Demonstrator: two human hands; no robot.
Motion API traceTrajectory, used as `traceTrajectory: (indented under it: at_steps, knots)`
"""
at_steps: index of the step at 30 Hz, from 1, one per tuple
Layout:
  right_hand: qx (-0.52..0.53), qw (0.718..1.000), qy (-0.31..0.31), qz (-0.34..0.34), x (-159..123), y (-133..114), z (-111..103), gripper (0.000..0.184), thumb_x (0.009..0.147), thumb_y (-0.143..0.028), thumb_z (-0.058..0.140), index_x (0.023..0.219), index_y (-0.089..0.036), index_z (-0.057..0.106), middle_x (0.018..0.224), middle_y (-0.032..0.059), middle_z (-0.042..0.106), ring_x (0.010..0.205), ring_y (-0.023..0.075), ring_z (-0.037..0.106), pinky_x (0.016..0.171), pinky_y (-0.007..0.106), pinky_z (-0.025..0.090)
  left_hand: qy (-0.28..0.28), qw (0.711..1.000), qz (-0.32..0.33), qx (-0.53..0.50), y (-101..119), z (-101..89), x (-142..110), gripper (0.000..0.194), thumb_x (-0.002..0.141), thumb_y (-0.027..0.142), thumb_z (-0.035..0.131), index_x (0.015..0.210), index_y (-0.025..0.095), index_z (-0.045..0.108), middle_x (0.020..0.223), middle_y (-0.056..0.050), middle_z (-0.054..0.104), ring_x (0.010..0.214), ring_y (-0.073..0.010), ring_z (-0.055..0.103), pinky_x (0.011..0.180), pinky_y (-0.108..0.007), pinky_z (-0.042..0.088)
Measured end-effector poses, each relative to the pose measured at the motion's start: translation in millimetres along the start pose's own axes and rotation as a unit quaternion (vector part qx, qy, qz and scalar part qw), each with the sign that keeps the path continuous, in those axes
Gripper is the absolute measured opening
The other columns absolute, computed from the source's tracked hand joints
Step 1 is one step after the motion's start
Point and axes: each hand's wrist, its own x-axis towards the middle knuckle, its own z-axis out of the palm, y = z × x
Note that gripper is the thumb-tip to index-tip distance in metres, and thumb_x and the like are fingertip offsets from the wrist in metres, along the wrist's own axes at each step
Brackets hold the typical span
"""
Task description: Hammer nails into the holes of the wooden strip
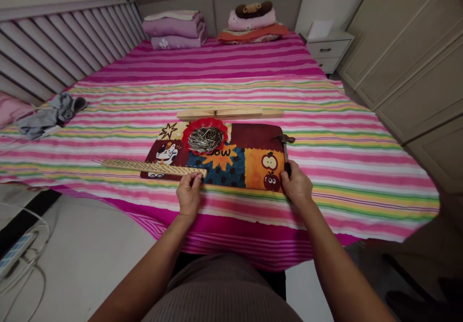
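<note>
My left hand [189,192] is at the right end of a wooden strip [177,169], thumb and forefinger pinched together. Whatever small thing lies between those fingertips is too small to make out. Rows of nails stick up along the strip, which lies across the left part of a patterned mat [231,170]. My right hand [297,183] grips the dark handle of a hammer [285,143], its head pointing away from me over the mat's right edge. Between and beyond my hands, a red scalloped bowl [185,138] holds a heap of loose nails [206,138].
More wooden strips [231,113] lie just behind the mat. Striped bedding [347,167] covers the bed. Folded purple blankets [177,30] and a pink stack [251,21] sit at the far end. Grey cloth [54,112] lies left; a power strip [16,254] is lower left.
</note>
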Motion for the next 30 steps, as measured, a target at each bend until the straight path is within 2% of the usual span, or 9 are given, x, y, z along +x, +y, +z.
traceTrajectory:
  at_steps: [6,12,16,24,27,30]
  knots:
    - [-0.003,1.0,-0.006,0.011,-0.9,-2.7,-2.6,0.044,0.09,-0.033,0.043,0.131,-0.02,0.051,0.103,0.0088,0.069,0.081,0.0211,0.059,0.06,0.026,0.032,0.004,1.0,-0.019,-0.024,0.3,1.5,-2.7,0.024,0.074,0.044,0.06,0.076,0.02,0.063,0.076,0.0,0.063,0.074,-0.0141,0.058,0.074,-0.026,0.045]
    - [-0.005,1.0,-0.002,0.014,-0.9,-2.9,-2.6,0.043,0.089,-0.033,0.044,0.13,-0.021,0.052,0.099,0.0076,0.069,0.078,0.0199,0.058,0.059,0.026,0.032,0.007,1.0,-0.028,-0.008,-1.5,2.6,-2.8,0.025,0.074,0.044,0.059,0.071,0.019,0.061,0.07,0.001,0.062,0.07,-0.0141,0.057,0.071,-0.027,0.044]
    - [-0.003,1.0,0.006,0.013,-0.8,-1.6,-0.1,0.044,0.089,-0.033,0.045,0.13,-0.021,0.052,0.098,0.0078,0.069,0.076,0.0193,0.057,0.059,0.025,0.032,0.01,0.999,0.007,0.039,-1.7,3.6,-2.1,0.021,0.077,0.04,0.057,0.073,0.02,0.061,0.072,0.001,0.063,0.072,-0.0142,0.058,0.073,-0.027,0.045]
    - [0.008,1.0,0.02,0.003,2.2,3.1,2.5,0.046,0.087,-0.033,0.045,0.13,-0.019,0.054,0.096,0.0086,0.068,0.073,0.0195,0.057,0.06,0.026,0.034,0.011,0.985,0.128,0.113,-4.6,11.1,-2.2,0.017,0.084,0.032,0.053,0.079,0.02,0.063,0.078,-0.003,0.063,0.077,-0.0159,0.059,0.075,-0.028,0.045]
    - [0.056,0.998,0.022,0.014,-1.9,0.4,-0.5,0.047,0.084,-0.034,0.048,0.127,-0.017,0.056,0.086,0.0071,0.067,0.068,0.0191,0.055,0.06,0.027,0.037,0.007,0.981,0.155,0.119,-6.9,13.7,-2.3,0.017,0.086,0.03,0.05,0.083,0.02,0.063,0.08,-0.004,0.064,0.081,-0.0165,0.059,0.078,-0.029,0.045]
    - [0.207,0.977,0.041,0.024,-24.1,-15.2,-5.3,0.05,0.081,-0.037,0.051,0.124,-0.014,0.056,0.071,0.0025,0.061,0.059,0.0168,0.052,0.058,0.028,0.039,0.003,0.978,0.169,0.124,-10.1,14.8,-2.1,0.018,0.088,0.029,0.048,0.083,0.02,0.062,0.081,-0.005,0.065,0.082,-0.0172,0.059,0.079,-0.029,0.045]
